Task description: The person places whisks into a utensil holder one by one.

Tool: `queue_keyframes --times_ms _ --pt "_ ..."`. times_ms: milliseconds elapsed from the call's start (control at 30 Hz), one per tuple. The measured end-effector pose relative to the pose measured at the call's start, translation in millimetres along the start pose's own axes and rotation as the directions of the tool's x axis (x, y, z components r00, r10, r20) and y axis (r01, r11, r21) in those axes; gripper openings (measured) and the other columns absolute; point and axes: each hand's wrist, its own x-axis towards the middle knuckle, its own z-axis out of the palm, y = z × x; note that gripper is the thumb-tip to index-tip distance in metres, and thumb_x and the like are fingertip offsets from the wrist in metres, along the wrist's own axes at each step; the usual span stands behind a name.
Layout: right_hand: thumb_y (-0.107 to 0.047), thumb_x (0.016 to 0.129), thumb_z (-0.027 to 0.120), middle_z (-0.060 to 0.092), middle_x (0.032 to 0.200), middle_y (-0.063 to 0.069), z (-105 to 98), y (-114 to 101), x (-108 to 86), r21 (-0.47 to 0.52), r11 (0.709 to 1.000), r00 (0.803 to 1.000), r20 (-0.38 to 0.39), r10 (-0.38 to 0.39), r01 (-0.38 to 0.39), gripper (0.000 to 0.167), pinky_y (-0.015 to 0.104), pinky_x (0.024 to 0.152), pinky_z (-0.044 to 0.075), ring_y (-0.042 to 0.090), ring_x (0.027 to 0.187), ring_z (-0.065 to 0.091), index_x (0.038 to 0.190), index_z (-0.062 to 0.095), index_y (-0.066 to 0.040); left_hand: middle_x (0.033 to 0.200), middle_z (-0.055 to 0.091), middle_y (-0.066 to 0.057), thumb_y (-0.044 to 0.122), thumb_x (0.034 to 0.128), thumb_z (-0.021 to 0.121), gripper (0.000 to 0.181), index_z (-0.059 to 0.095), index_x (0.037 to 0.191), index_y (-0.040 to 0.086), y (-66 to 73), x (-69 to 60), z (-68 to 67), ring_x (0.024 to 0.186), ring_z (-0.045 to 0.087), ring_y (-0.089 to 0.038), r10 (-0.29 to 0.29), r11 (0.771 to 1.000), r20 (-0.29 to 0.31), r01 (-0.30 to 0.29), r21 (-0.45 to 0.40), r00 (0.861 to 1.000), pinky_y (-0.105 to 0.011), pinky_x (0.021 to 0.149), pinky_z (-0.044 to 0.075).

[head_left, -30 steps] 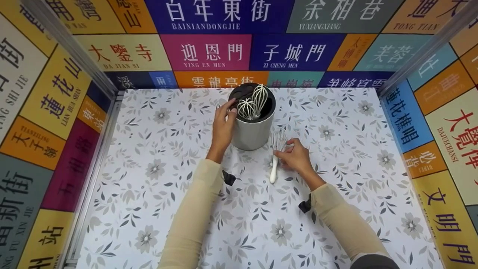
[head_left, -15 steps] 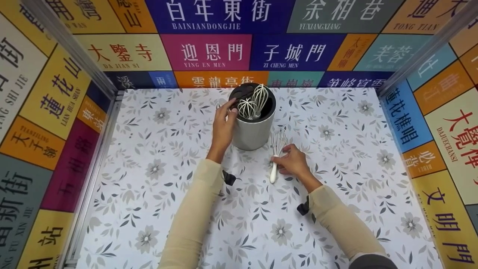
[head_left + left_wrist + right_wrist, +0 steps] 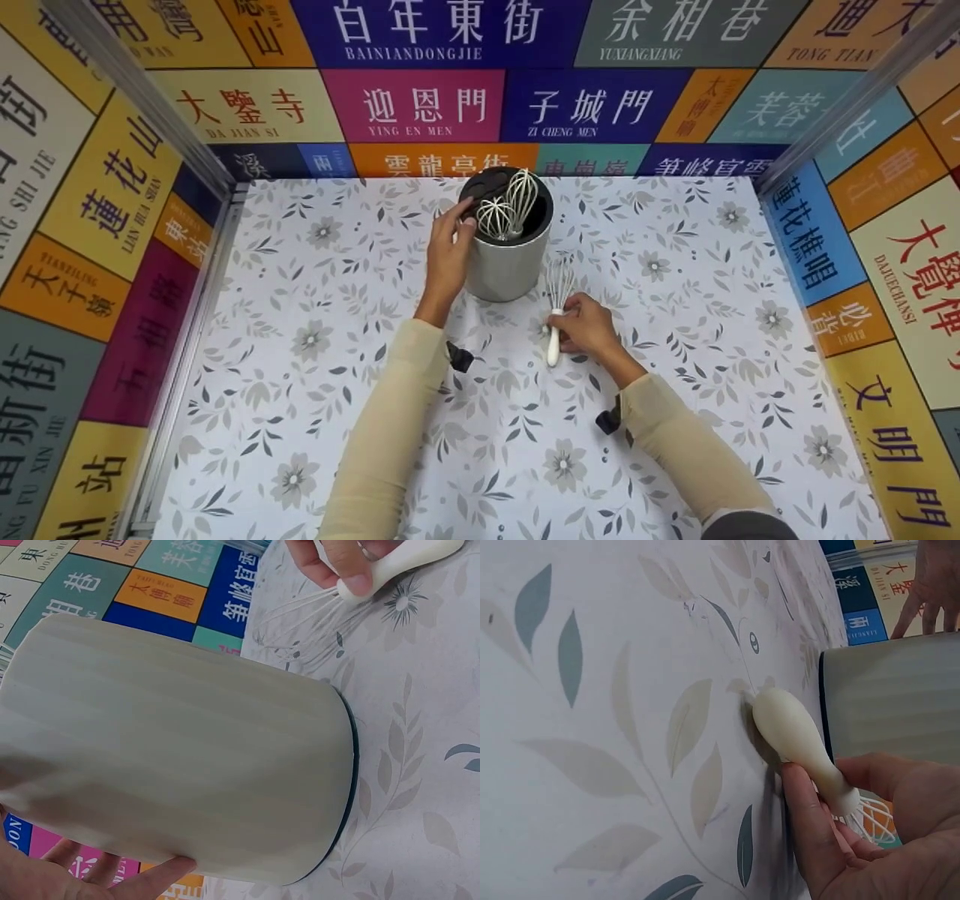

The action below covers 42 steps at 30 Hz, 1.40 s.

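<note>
My right hand [image 3: 591, 325] pinches a small whisk [image 3: 553, 349] with a white handle between thumb and fingers, just below its wires. In the right wrist view the whisk handle [image 3: 791, 731] lies close over the table with a shadow beside it; whether it touches the cloth I cannot tell. A grey cylindrical utensil holder [image 3: 504, 270] with a black top stands upright to the left of this whisk. Two cream-coloured whisks [image 3: 495, 217] stick up from its top. My left hand [image 3: 448, 259] rests against the left side of the utensil holder, fingers reaching its rim and fairly straight.
A white cloth [image 3: 315, 405] with grey flowers and leaves covers the table. Colourful panels [image 3: 427, 105] with lettering enclose its back and both sides, and the utensil holder stands near the back panel.
My right hand has slid from the whisk's wires down to the top of its handle and now pinches it. The whisk's handle end has shifted slightly right. My left hand stays in place.
</note>
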Motion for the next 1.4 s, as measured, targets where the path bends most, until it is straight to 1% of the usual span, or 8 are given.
queue_keyframes --times_ms 133,300,467,633,800,1000,1200,1400 --pt "-0.019 0.087 0.076 0.071 0.101 0.012 -3 -6 0.1 0.033 0.999 1.000 -0.017 -0.016 0.017 0.039 0.042 0.060 0.061 0.020 0.069 0.074 0.117 0.056 -0.005 0.144 0.053 -0.007 0.034 0.1068 0.049 0.042 0.057 0.147 0.024 -0.6 1.1 -0.5 0.119 0.050 -0.019 0.008 1.000 0.006 -0.008 0.001 1.000 -0.041 0.108 0.039" --pt "-0.021 0.089 0.074 0.068 0.101 0.014 -10 -19 0.3 0.054 0.997 0.998 -0.030 -0.054 0.056 0.039 0.043 0.063 0.061 0.022 0.070 0.075 0.119 0.055 -0.004 0.142 0.054 -0.007 0.033 0.1067 0.049 0.041 0.057 0.146 0.023 -0.3 2.0 -1.1 0.120 0.051 -0.019 0.012 1.000 -0.002 -0.012 0.000 1.000 -0.041 0.108 0.039" --pt "-0.022 0.093 0.072 0.066 0.106 0.013 -17 -33 -0.1 0.151 0.986 0.998 -0.016 -0.065 0.067 0.046 0.045 0.067 0.061 0.020 0.077 0.075 0.129 0.051 -0.002 0.140 0.055 -0.008 0.032 0.1063 0.050 0.041 0.058 0.146 0.023 -0.7 1.8 -0.9 0.118 0.051 -0.020 0.001 1.000 -0.008 -0.001 0.009 1.000 -0.041 0.107 0.039" --pt "-0.025 0.095 0.071 0.063 0.108 0.011 -22 -53 -4.3 0.201 0.972 0.993 -0.024 -0.118 0.120 0.052 0.048 0.068 0.061 0.022 0.082 0.075 0.134 0.046 -0.003 0.141 0.054 -0.007 0.032 0.1061 0.050 0.041 0.058 0.146 0.025 -0.6 1.2 -1.2 0.120 0.051 -0.019 -0.016 1.000 -0.008 0.016 0.013 1.000 -0.041 0.108 0.039" --pt "-0.028 0.096 0.071 0.063 0.109 0.009 -26 -76 -9.4 0.238 0.956 0.985 -0.037 -0.169 0.173 0.051 0.043 0.064 0.061 0.022 0.085 0.074 0.135 0.046 -0.007 0.144 0.053 -0.006 0.033 0.1063 0.050 0.041 0.058 0.146 0.025 -0.3 0.9 -1.6 0.123 0.051 -0.019 -0.021 1.000 -0.011 0.021 0.001 1.000 -0.040 0.110 0.038" --pt "-0.030 0.096 0.071 0.063 0.112 0.008 -31 -104 -13.6 0.280 0.934 0.975 -0.059 -0.215 0.223 0.048 0.043 0.064 0.061 0.023 0.088 0.074 0.133 0.046 -0.011 0.138 0.054 -0.007 0.036 0.1066 0.050 0.041 0.057 0.146 0.026 -0.1 0.3 -1.5 0.117 0.050 -0.019 -0.023 1.000 -0.006 0.024 0.014 1.000 -0.041 0.106 0.040" --pt "-0.026 0.096 0.071 0.062 0.111 0.008 -35 -133 -15.9 0.310 0.902 0.953 -0.109 -0.282 0.302 0.046 0.043 0.064 0.062 0.021 0.087 0.071 0.131 0.046 -0.011 0.137 0.055 -0.007 0.034 0.1066 0.050 0.041 0.058 0.145 0.025 -0.2 0.3 0.2 0.117 0.051 -0.019 -0.020 1.000 -0.014 0.020 0.007 1.000 -0.040 0.108 0.039" --pt "-0.026 0.096 0.071 0.062 0.112 0.008 -40 -160 -19.5 0.301 0.864 0.914 -0.178 -0.365 0.404 0.047 0.042 0.065 0.062 0.022 0.093 0.071 0.135 0.047 -0.013 0.138 0.055 -0.007 0.031 0.1058 0.051 0.041 0.058 0.145 0.024 0.0 -0.2 1.5 0.119 0.052 -0.019 -0.018 1.000 -0.017 0.018 -0.012 1.000 -0.039 0.110 0.038"
